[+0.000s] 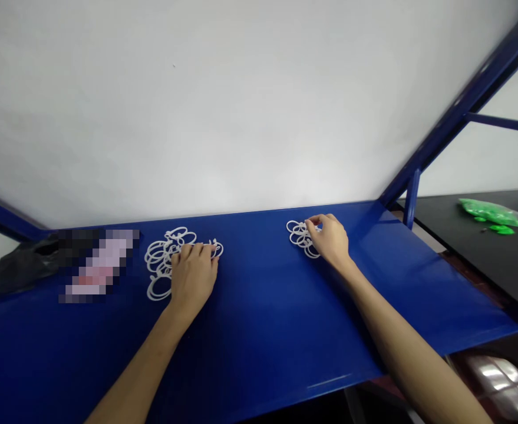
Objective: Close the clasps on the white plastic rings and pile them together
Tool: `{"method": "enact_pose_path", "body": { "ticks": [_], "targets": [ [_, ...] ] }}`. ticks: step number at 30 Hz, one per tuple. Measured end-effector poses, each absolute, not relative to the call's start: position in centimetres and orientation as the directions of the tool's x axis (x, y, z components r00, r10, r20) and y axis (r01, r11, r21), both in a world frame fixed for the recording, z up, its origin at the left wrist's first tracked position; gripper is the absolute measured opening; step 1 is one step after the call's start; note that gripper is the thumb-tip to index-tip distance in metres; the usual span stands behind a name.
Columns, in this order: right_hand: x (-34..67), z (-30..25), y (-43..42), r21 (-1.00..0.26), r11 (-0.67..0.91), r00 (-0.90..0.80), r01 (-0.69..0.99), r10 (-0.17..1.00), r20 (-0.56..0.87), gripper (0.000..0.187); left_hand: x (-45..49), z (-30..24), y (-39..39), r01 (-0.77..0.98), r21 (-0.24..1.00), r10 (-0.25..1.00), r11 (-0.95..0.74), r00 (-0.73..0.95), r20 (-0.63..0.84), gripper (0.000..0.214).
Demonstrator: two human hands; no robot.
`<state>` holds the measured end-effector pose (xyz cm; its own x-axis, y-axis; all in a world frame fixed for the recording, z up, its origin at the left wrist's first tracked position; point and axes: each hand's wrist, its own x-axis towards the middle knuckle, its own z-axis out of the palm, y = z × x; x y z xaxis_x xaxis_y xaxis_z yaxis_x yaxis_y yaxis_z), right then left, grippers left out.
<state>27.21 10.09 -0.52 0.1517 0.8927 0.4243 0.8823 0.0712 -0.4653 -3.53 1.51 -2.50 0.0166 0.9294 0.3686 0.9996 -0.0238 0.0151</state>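
Observation:
A larger heap of white plastic rings point(157, 256), each with a small tab, lies on a blue metal shelf point(259, 318). My left hand point(194, 277) rests over the right side of this heap, its fingers spread and bent downward, with one ring showing by the index finger and thumb. Further right lies a smaller cluster of white rings point(300, 237). There my right hand point(332, 238) has thumb and index finger pinched together at the cluster's right edge, seemingly on a ring. The other right fingers are curled, and the hand covers part of the cluster.
Left of the heap are a black plastic bag point(17, 268) and a pixelated pinkish packet point(102, 262). A white wall point(250, 118) stands behind, with a blue frame post point(453, 112) at the right. A bag of green pieces point(492, 213) lies on a black table point(484, 253).

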Motion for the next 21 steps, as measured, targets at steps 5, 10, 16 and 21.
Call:
{"method": "enact_pose_path", "body": {
  "ticks": [5,10,16,21],
  "targets": [
    [25.9,-0.4,8.6,-0.390,0.195,0.038,0.900,0.856,0.516,0.023,-3.8,-2.1,1.4,1.000,0.003,0.924,0.021,-0.020,0.382,0.023],
    [23.2,-0.8,5.8,-0.397,0.508,-0.260,0.764,0.806,0.532,0.018,-3.0,-1.2,0.5,0.999,0.029,0.896,0.021,-0.032,0.443,0.021],
    [20.6,-0.8,2.7,-0.610,0.657,-0.551,0.443,0.736,0.392,0.038,-0.3,0.0,-1.3,0.826,0.480,0.875,-0.295,0.033,0.483,0.015],
    [20.4,-0.8,2.4,-0.642,0.694,-0.548,0.326,0.692,0.469,0.033,0.4,0.1,-1.6,0.409,0.898,0.980,-0.165,0.169,0.103,0.018]
  ]
}}
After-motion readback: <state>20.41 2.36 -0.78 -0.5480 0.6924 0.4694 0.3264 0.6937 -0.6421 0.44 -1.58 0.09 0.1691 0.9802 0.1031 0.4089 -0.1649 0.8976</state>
